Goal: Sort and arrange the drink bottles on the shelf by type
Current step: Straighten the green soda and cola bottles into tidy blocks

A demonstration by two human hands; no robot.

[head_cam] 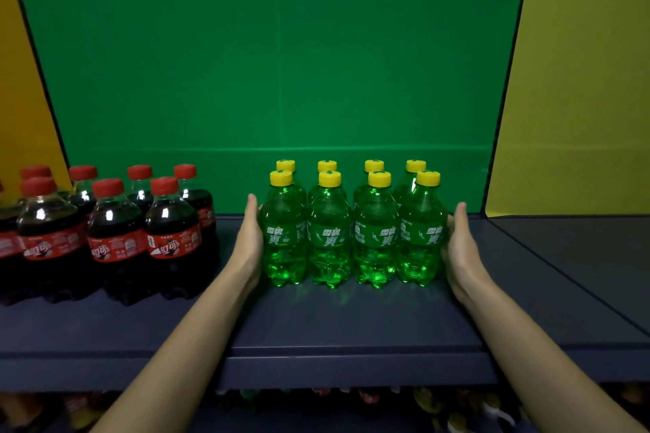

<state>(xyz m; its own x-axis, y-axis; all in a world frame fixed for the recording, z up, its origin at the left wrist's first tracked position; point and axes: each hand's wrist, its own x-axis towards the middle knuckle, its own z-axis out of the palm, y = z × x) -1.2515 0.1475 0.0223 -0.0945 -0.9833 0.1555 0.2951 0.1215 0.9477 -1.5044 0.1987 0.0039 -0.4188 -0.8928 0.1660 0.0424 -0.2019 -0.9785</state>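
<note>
Several green bottles with yellow caps [351,232] stand in two tight rows at the middle of the dark shelf [334,320]. My left hand [250,239] lies flat against the leftmost green bottle, fingers straight and pointing away. My right hand [460,246] presses flat against the rightmost green bottle in the same way. Neither hand wraps around a bottle. Several dark cola bottles with red caps and red labels [109,232] stand grouped at the left of the shelf, apart from the green group.
A green back panel [274,63] closes the shelf behind the bottles, with yellow panels [577,81] at both sides. A bare stretch of shelf lies to the right of the green bottles. Below the shelf's front edge, more bottles show dimly [351,404].
</note>
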